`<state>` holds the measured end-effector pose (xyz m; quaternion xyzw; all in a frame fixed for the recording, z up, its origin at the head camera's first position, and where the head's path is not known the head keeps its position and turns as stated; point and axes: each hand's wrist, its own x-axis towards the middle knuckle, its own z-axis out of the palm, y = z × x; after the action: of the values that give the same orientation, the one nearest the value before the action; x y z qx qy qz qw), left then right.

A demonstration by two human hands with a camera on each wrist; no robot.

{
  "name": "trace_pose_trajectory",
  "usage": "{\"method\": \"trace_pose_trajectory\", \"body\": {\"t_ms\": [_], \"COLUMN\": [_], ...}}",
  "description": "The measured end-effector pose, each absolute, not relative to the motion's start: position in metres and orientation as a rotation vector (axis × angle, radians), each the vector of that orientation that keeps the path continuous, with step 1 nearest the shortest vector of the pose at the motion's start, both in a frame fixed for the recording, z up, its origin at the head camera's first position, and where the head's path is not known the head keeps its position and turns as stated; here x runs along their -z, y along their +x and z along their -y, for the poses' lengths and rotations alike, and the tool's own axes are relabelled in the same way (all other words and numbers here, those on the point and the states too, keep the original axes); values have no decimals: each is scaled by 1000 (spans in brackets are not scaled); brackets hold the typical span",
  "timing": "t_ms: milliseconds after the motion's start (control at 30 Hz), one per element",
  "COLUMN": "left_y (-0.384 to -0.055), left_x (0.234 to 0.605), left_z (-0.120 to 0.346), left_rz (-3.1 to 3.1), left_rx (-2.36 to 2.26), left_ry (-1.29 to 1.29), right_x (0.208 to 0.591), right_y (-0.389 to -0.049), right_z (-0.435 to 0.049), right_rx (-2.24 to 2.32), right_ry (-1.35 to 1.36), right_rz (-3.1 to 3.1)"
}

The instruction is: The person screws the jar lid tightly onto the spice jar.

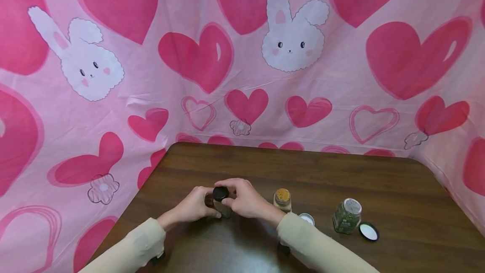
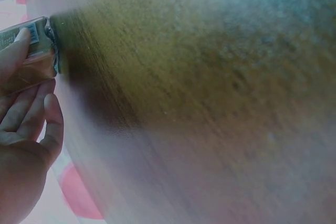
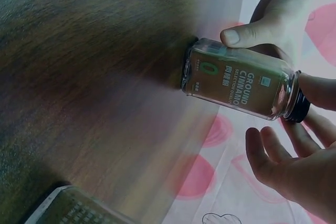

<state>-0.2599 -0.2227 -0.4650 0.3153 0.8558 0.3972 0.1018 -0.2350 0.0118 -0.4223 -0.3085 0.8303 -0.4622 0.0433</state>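
A glass jar of ground cinnamon (image 3: 231,80) with a black lid (image 1: 221,193) stands on the wooden table, left of the middle in the head view. My left hand (image 1: 193,203) grips the jar's body from the left, its thumb on the near side. In the left wrist view the brown powder shows through the glass beside my left thumb. My right hand (image 1: 244,199) reaches over from the right and pinches the lid between thumb and fingers. Its other fingers extend loosely beside the jar in the right wrist view.
Right of my hands stands a lidless jar of yellow powder (image 1: 283,199), with a lid (image 1: 307,218) lying beside it. Farther right is a jar of green herbs (image 1: 346,216) with a perforated top and a black-rimmed lid (image 1: 369,231) next to it. Heart-patterned cloth (image 1: 242,66) hangs behind the table.
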Motion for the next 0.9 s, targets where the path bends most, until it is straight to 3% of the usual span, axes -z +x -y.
{"method": "trace_pose_trajectory", "body": {"t_ms": [900], "left_y": [-260], "left_x": [468], "left_z": [222], "left_rz": [-2552], "left_rx": [-1161], "left_ry": [919], "right_x": [422], "right_y": [-234], "right_z": [-8], "right_rx": [1337], "right_ry": [-911], "right_rz": [-2677]}}
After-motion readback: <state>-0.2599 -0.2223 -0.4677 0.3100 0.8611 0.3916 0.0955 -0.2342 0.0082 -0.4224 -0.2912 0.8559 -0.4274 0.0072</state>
